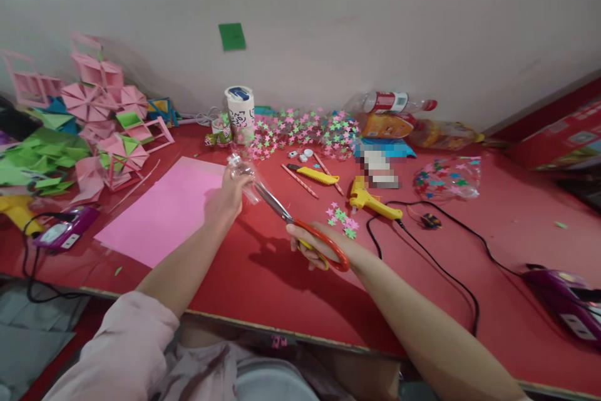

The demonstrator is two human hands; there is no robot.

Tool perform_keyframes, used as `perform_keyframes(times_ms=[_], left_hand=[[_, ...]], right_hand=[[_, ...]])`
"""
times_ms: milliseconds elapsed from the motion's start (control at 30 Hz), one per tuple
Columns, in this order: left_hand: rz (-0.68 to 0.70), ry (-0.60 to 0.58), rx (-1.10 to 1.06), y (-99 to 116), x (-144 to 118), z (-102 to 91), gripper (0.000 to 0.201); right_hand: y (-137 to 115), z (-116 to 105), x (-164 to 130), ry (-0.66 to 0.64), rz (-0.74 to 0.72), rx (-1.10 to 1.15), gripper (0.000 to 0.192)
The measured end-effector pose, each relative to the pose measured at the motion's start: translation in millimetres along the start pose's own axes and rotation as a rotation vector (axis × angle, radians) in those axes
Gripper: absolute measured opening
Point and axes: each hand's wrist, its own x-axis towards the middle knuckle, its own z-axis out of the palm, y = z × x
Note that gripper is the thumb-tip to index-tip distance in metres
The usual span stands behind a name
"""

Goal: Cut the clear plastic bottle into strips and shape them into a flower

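Observation:
My left hand (231, 191) is closed around a clear crumpled plastic piece (251, 189), which looks like the top of a small bottle. Scissors (275, 202) with an orange and yellow handle are in my right hand (307, 241), fingers through the loops. Their blades point up and left, and the tips meet the plastic; whether they are parted is too small to tell. Under my left forearm lie pink paper sheets (164, 213). Beyond the scissors are a yellow utility knife (319, 176), striped straws (299, 181) and loose paper stars (342, 219).
A yellow glue gun (375, 204) trails its black cord across the red table (291, 298) to a purple power strip (563, 301). Folded paper shapes (89, 104) crowd the left. Along the wall stand a white canister (241, 114), bagged stars (300, 129) and lying bottles (389, 102).

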Motion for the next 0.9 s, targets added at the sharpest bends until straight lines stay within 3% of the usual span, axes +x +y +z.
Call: perform_keyframes(times_ms=[133, 533, 700, 900], left_hand=[[0.049, 0.096, 0.028, 6, -7, 7.4, 0.034], [0.111, 0.062, 0.088, 7, -14, 11.3, 0.039], [0.052, -0.007, 0.013, 7, -14, 13.8, 0.038], [-0.020, -0.095, -0.087, 11, -20, 19.7, 0.033]], right_hand=[[-2, 2, 0, 0.040, -0.039, -0.001, 0.056], [-3, 3, 0, 0.073, -0.054, 0.004, 0.054], [-2, 4, 0, 0.133, -0.097, -0.003, 0.053], [-1, 6, -1, 0.023, -0.131, 0.118, 0.054]])
